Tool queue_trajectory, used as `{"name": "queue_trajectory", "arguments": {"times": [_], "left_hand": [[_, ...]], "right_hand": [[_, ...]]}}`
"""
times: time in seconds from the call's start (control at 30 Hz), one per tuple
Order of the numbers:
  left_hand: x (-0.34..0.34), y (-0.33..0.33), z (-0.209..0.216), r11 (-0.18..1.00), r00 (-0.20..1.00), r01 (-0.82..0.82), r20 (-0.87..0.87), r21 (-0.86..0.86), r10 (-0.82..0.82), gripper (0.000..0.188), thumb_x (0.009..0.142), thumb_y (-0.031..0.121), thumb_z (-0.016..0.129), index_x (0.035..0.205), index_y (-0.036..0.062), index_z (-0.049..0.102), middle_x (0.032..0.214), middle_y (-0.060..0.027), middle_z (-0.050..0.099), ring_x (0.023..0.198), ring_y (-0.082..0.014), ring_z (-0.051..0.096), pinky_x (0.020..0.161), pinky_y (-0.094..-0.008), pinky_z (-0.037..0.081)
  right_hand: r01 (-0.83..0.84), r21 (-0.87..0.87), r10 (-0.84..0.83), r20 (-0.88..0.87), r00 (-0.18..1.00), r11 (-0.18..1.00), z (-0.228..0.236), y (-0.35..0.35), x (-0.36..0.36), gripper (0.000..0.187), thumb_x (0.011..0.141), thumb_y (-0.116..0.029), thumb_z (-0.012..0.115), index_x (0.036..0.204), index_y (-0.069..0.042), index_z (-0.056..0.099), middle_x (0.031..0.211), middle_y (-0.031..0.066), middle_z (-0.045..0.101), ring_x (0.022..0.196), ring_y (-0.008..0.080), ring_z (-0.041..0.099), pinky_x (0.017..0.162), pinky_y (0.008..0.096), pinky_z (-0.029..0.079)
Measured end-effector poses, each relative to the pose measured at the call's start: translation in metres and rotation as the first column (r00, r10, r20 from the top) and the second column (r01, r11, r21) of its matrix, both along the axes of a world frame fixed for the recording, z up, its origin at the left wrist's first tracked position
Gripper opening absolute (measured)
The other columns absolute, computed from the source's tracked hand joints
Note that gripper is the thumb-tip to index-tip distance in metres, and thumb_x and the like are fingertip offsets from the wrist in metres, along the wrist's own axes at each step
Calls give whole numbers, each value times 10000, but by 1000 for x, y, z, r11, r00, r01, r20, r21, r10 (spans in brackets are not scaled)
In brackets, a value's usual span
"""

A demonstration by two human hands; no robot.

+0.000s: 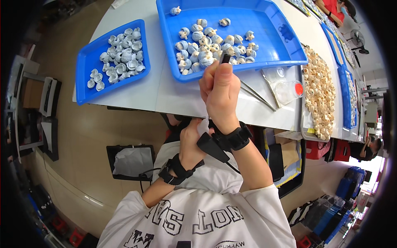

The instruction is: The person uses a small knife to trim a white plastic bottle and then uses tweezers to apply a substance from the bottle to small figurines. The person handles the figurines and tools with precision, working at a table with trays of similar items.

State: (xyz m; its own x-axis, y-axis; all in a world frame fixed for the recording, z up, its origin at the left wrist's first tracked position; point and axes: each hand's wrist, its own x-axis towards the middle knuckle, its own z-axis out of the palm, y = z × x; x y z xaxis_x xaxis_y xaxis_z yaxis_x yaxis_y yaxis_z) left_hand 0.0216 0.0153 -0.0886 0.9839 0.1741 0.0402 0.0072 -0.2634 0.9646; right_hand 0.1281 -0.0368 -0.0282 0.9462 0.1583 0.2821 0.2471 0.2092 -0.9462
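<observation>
Our right hand (222, 93) grips a dark-ended tool (226, 58) by the big blue tray (273, 45) of blue-and-cream pieces (206, 59); our left hand (191, 142) clutches a white scrap (203, 127) below, and if we swing low, we could snag the rim, jolting pieces

Glossy beige floor (78, 144), white table (159, 93), shelving (29, 111) at left, dark fan (357, 38), bright light at right

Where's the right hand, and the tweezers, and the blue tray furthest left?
Right hand (220, 96): head view, middle of the hand.
Tweezers (259, 97): head view, midway along the metal.
Leftmost blue tray (91, 62): head view, bare floor.
</observation>
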Motion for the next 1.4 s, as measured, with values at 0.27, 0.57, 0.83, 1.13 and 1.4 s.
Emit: {"name": "queue_trajectory", "arguments": {"times": [0.27, 0.57, 0.83, 1.13, 1.4], "left_hand": [[3, 6, -23, 974, 987, 156, 63, -162, -147, 186, 699, 37, 633, 835, -20, 519, 696, -142, 556, 613, -287, 554, 595, -318, 448], [1, 4, -12, 997, 999, 54, 7, -63, -54, 262, 688, 23, 643, 918, -36, 531, 779, -189, 602, 696, -370, 599, 611, -354, 465], [2, 3, -10, 999, 999, 30, 41, -11, -30, 296, 687, 12, 652, 952, -40, 529, 805, -207, 608, 729, -390, 603, 614, -369, 470], [2, 0, -14, 999, 1000, 14, 26, -36, -13, 320, 698, 38, 655, 980, -39, 525, 800, -196, 604, 720, -390, 598, 619, -363, 470], [1, -3, -12, 1000, 1000, -18, 4, 25, 18, 359, 716, 79, 670, 1023, -45, 530, 818, -200, 618, 720, -381, 603, 647, -361, 482]], "right_hand": [[-43, 41, 45, -43, 998, 998, -1, -6, 3, 563, 948, -513, 307, 638, -51, 401, 517, -15, 348, 462, 72, 320, 418, 236, 238], [-32, -2, 32, -18, 999, 999, -2, -4, 2, 587, 917, -589, 299, 632, -77, 346, 523, -31, 280, 430, 57, 259, 383, 216, 185], [-17, -27, 18, 9, 1000, 999, -2, -3, 3, 574, 934, -558, 290, 634, -72, 352, 521, -25, 294, 430, 59, 283, 380, 217, 204], [-87, 66, 91, -69, 993, 994, 3, -11, 1, 491, 966, -437, 344, 763, -27, 522, 534, -51, 391, 468, 44, 347, 430, 222, 277], [-81, 65, 81, -5, 997, 995, 7, -14, 2, 465, 974, -426, 321, 1081, -4, 484, 509, -36, 325, 383, 46, 320, 364, 190, 269]]}}
